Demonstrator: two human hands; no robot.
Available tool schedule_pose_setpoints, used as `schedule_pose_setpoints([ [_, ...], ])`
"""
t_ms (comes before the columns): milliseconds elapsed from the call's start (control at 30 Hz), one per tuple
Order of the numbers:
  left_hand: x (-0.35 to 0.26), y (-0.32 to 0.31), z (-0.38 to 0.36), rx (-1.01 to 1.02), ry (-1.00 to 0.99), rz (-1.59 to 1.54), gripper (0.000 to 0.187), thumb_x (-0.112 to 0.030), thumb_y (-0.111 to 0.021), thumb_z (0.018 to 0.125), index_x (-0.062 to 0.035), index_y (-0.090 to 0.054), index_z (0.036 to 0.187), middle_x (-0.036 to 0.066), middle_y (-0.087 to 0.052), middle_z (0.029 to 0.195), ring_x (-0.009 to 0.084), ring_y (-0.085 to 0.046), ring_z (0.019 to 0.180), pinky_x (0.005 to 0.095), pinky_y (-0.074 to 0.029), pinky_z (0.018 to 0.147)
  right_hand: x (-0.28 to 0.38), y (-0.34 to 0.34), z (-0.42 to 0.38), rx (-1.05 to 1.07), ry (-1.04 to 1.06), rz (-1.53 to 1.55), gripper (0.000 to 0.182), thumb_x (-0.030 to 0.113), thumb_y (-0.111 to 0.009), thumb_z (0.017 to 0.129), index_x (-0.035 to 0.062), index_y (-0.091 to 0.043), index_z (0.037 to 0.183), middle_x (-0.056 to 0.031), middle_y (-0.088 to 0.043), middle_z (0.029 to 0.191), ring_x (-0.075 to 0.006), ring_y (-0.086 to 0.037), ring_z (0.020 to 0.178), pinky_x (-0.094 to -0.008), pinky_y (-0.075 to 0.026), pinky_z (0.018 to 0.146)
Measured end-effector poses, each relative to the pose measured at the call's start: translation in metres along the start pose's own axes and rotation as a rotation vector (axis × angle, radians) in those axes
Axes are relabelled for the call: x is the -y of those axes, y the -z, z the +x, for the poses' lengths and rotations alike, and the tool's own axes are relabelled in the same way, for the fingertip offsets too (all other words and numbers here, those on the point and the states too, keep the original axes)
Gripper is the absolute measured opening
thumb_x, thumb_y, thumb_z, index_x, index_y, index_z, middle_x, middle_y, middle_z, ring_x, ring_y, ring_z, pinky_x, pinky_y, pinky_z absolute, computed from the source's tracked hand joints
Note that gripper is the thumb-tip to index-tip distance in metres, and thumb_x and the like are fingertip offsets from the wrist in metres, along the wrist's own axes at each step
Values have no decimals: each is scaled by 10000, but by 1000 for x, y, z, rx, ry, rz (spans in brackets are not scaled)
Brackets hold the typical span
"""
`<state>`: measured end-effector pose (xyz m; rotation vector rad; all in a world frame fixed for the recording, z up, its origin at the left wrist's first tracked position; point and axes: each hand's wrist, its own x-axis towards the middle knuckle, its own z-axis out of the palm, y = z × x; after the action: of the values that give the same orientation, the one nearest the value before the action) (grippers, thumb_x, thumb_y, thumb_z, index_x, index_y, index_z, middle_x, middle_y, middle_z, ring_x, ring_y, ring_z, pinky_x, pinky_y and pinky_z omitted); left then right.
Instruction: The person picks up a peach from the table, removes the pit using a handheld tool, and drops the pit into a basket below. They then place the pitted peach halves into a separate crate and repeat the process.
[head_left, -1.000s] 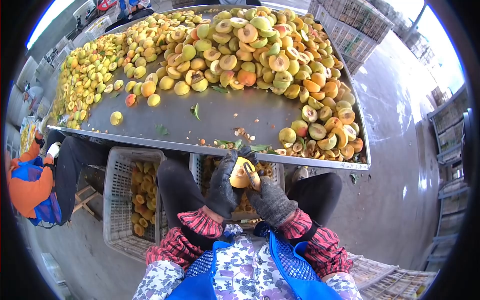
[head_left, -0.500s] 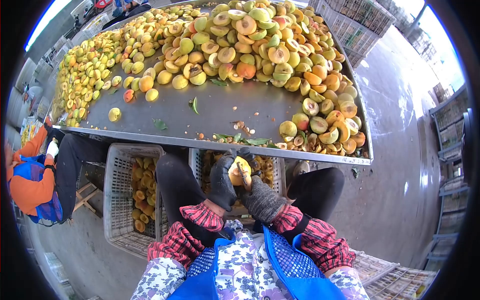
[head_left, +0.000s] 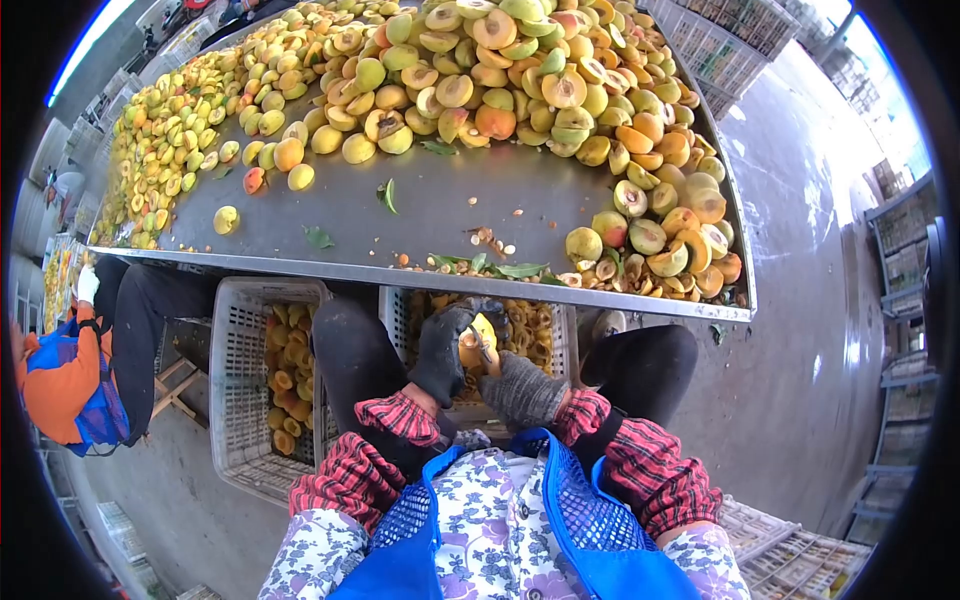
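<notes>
My left hand [head_left: 440,352], in a dark glove, is closed around a yellow peach [head_left: 470,348] low between my knees. My right hand [head_left: 524,390], in a grey knit glove, grips a small pitting knife [head_left: 490,358], its slim brownish end against the fruit. Glove and fingers hide most of the tool. Below both hands stands a crate [head_left: 393,318] holding peach halves [head_left: 530,335]. In front of me is a metal table [head_left: 400,225] with a big heap of peaches [head_left: 480,90], many cut in half with the stone showing.
The table's raised metal rim [head_left: 420,277] runs just beyond my hands. Leaves [head_left: 388,195] and loose stones lie near it. Left of my knee is another crate [head_left: 240,390] with peach halves. A co-worker in an orange sleeve [head_left: 60,405] sits at left. Stacked crates [head_left: 705,50] stand far right.
My hands have turned the peach slightly and brought it a little lower, with the tool still against it. The view has shifted a little. The co-worker's white-gloved hand has moved up toward the table.
</notes>
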<state>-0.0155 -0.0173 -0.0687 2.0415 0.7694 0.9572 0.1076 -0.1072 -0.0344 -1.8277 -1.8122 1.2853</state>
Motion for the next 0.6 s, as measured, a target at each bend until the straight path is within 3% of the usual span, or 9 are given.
schedule_pose_setpoints([
  [100, 6, 1, -2, -14, -115, 107, 282, -121, -609, 663, -8, -582, 920, 161, -606, 822, 280, -604, 756, 332, -478, 687, 7, 6, 0, -13, -137, 104, 297, 182, -559, 728, -37, -489, 917, -241, -572, 786, -381, -567, 762, -422, -444, 661],
  [200, -7, 9, 5, 208, 53, 51, 294, -126, -608, 672, -5, -579, 939, 169, -604, 837, 290, -597, 784, 342, -473, 698, 5, 2, 2, 16, -198, 81, 300, 181, -557, 730, -38, -497, 925, -238, -571, 791, -374, -569, 753, -424, -447, 656],
  [267, -5, 6, 3, 167, 93, 2, 292, -122, -601, 687, -1, -577, 951, 171, -605, 846, 280, -600, 783, 336, -473, 696, -3, -3, 6, 46, -166, 97, 279, 175, -545, 740, -36, -508, 918, -233, -570, 789, -371, -568, 738, -426, -449, 644],
  [367, 6, 1, -4, 99, 99, -16, 280, -113, -581, 715, 6, -570, 968, 170, -607, 843, 267, -603, 773, 329, -472, 693, -6, 3, 10, 235, 281, -346, 237, 166, -531, 750, -19, -528, 899, -216, -567, 738, -361, -566, 695, -420, -448, 609],
  [467, 24, -7, -10, -5, 65, -40, 274, -110, -561, 740, 15, -560, 984, 166, -607, 833, 265, -602, 765, 334, -471, 697, 11, 17, 10, 292, -199, 371, 196, 175, -523, 773, 4, -541, 866, -139, -562, 654, -277, -567, 591, -376, -443, 523],
  [500, 28, -8, -11, -45, 52, -56, 274, -111, -555, 748, 18, -557, 989, 165, -606, 830, 267, -601, 764, 337, -471, 699, 9, 15, 10, 261, -226, 509, 195, 183, -529, 776, 8, -539, 860, -115, -553, 638, -243, -561, 569, -357, -436, 500],
  [567, 21, -10, -10, -64, 410, -651, 248, -137, -546, 764, 15, -559, 960, 144, -599, 810, 269, -593, 750, 337, -473, 694, 4, 9, 8, 202, -275, 779, 195, 199, -540, 781, 15, -537, 847, -66, -537, 607, -174, -548, 525, -318, -422, 455],
  [600, 20, -15, -11, -116, 457, -689, 230, -147, -542, 770, 7, -560, 940, 133, -595, 800, 263, -589, 741, 332, -475, 688, 5, 10, 8, 221, -305, 841, 198, 203, -542, 783, 15, -533, 847, -53, -530, 607, -155, -540, 519, -305, -418, 446],
])
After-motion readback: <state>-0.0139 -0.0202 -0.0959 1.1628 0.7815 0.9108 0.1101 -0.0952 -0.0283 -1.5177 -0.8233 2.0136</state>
